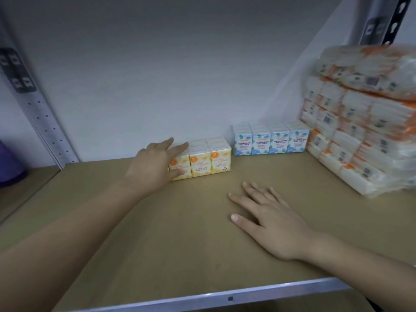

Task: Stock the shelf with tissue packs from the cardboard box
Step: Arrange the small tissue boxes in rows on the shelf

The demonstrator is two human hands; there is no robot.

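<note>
At centre frame, the left hand [155, 164] rests straight fingers against the yellow tissue pack [200, 158]. The right hand [269, 218], fingers spread, lies flat on the shelf [157, 255], lower right.

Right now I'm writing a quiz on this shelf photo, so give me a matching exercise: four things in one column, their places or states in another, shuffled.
Things:
1. yellow tissue pack
2. blue tissue pack
3. orange-and-white stack
4. right hand

Places or states:
A. flat on the bare shelf board
B. piled high at the right end
C. under the left hand
D. against the back wall, right of centre

Pairs: 1-C, 2-D, 3-B, 4-A
</note>
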